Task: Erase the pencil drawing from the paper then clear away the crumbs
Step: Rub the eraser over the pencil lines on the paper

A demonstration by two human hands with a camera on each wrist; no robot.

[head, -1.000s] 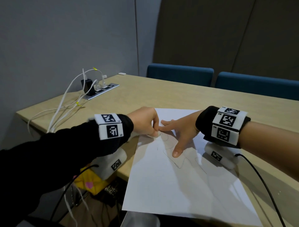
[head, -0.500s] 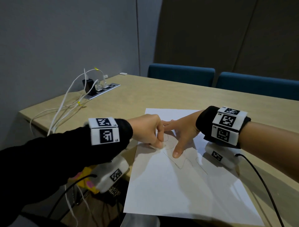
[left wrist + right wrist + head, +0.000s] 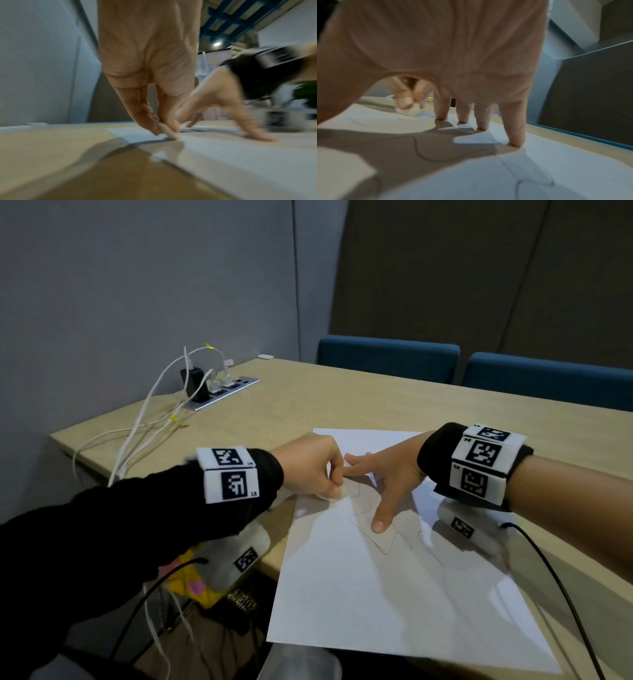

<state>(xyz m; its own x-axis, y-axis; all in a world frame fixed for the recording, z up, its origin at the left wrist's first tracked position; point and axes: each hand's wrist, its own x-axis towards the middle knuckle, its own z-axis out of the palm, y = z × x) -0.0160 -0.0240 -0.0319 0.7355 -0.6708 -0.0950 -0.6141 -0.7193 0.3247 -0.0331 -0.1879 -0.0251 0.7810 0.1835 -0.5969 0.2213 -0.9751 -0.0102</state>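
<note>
A white sheet of paper (image 3: pixel 394 594) lies on the wooden table (image 3: pixel 342 402) with a faint pencil outline (image 3: pixel 380 546) on it. My left hand (image 3: pixel 315 470) pinches a small white eraser (image 3: pixel 337 494) and holds its tip down on the paper's upper left part, at the drawing's top. The eraser (image 3: pixel 169 133) shows between thumb and fingers in the left wrist view, and the same eraser (image 3: pixel 410 111) appears in the right wrist view. My right hand (image 3: pixel 383 477) is spread flat, its straight fingertips (image 3: pixel 516 143) pressing the paper (image 3: pixel 505 175) beside the pencil line (image 3: pixel 419 152).
A power strip (image 3: pixel 222 392) with white cables (image 3: pixel 137 440) sits at the table's far left corner. Two blue chairs (image 3: pixel 387 361) stand behind the table. The paper's near edge overhangs the table front. A yellow bag (image 3: pixel 191 580) lies below the table edge.
My left hand has slid back and forth over the drawing's top with the eraser, a little right and then back left. The right hand has stayed pressed on the paper.
</note>
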